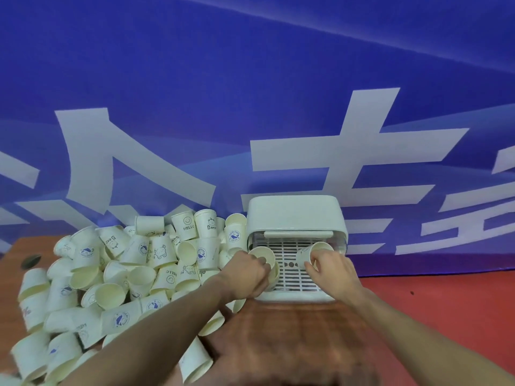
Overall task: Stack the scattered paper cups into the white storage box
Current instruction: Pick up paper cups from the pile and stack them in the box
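At the white storage box (296, 218), which stands at the desk's (292, 335) far edge, one paper cup (312, 253) is gripped by the curled right hand (331, 267), another cup (263, 256) by the left hand (245, 274); fingertips are hidden. The cup heap (125, 274) is cut off at the desk's left edge.

Blue banner (250, 79); wooden table (292, 330); red floor (446, 296)
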{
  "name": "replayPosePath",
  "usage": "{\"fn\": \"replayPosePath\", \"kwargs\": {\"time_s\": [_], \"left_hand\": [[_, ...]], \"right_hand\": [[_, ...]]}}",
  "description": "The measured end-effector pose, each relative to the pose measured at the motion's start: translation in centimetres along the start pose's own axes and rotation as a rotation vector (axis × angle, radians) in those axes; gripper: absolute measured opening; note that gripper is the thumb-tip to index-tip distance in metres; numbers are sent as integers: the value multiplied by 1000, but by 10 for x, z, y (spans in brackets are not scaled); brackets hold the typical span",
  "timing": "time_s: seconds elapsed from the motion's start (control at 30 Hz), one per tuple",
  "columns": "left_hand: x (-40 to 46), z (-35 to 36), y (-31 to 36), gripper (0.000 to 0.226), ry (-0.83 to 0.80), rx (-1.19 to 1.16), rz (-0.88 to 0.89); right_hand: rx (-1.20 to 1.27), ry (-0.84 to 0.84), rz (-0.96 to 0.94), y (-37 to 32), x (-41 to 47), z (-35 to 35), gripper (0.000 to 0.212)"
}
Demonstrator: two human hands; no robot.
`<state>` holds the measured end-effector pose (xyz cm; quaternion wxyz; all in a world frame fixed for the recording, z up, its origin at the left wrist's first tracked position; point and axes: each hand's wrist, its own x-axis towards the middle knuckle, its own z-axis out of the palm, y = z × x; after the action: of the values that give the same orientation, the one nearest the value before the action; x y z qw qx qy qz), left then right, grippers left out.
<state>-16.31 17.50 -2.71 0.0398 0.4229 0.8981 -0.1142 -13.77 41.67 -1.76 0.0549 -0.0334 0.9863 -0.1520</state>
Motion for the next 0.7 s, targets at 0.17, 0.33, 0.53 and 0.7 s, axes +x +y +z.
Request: {"fn": "replayPosePath", "kwargs": {"time_s": [0.17,0.33,0.53,0.7], "left_hand": [[4,6,8,28,-77,-24,-35],[4,13,9,34,-127,-120,-102],[-12,8,2,38,27,-167,-202],[-38,8,-13,42,119,-182,-278]], "right_hand": [[-10,-4,-12,-1,-3,2,32],[-56,24,-112,-8,-11,-6,30],[-137,119,-363,-30,-22,-10,23],[-285,153,-520,-60,-22,-12,27]]}}
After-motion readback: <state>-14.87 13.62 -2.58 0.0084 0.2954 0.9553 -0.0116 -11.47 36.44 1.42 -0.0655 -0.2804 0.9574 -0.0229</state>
